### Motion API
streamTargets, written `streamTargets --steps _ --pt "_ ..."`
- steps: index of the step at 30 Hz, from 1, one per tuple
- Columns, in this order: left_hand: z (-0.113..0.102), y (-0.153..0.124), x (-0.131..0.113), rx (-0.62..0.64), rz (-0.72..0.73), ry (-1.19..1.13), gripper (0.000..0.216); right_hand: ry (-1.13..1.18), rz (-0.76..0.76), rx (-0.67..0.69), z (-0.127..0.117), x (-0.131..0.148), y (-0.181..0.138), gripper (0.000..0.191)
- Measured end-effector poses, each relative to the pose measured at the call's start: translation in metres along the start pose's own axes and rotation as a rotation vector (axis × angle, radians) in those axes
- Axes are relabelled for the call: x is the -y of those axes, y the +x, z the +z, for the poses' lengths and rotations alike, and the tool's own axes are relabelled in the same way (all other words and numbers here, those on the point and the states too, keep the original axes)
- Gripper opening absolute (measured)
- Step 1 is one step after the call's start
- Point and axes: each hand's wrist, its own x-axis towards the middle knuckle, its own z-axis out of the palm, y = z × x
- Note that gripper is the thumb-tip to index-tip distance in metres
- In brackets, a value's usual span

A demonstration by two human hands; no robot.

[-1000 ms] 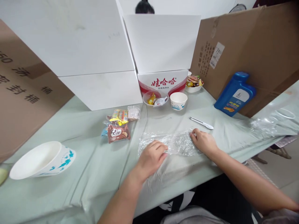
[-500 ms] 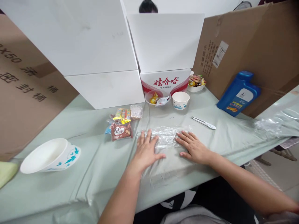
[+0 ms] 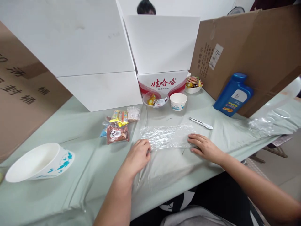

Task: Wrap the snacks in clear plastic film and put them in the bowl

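Observation:
A crinkled, see-through plastic sheet [image 3: 168, 137] lies spread flat on the table in front of me. My left hand [image 3: 139, 154] is at its lower left corner, fingers curled down and closed on the edge, fingertips partly hidden. At the right edge of the sheet rests my right hand [image 3: 205, 148], its fingers stretched out and the thumb apart. Left of the sheet is a small pile of wrapped snacks, with a brown packet [image 3: 117, 134] in front and yellow packets [image 3: 119, 117] behind. A white-handled pen-like tool [image 3: 201, 123] lies beyond my right hand.
White boxes [image 3: 162, 44] stand along the back. Before them are a clear bowl with packets [image 3: 150, 100] and a paper cup [image 3: 178, 102]. A large white bowl [image 3: 55, 164] sits at the left. At the right, a blue bottle [image 3: 234, 95] leans by a brown carton [image 3: 237, 40].
My left hand has drawn back and curled its fingers at the sheet's corner. My right hand has slid right to the sheet's edge, and the sheet looks more spread out. The view has shifted slightly.

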Motion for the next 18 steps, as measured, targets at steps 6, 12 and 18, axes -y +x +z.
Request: streamTargets --steps 6,12,18 --pt "-0.014 -0.002 0.008 0.011 -0.016 -0.09 0.018 0.064 0.03 -0.125 -0.012 -0.013 -0.03 0.021" --pt "-0.025 -0.009 0.005 0.049 -0.172 -0.199 0.015 0.378 0.147 -0.147 -0.016 0.001 -0.042 0.017" --pt "-0.015 0.003 0.005 -0.025 -0.287 -0.065 0.016 0.403 0.52 -0.226 -0.003 0.008 -0.026 0.024"
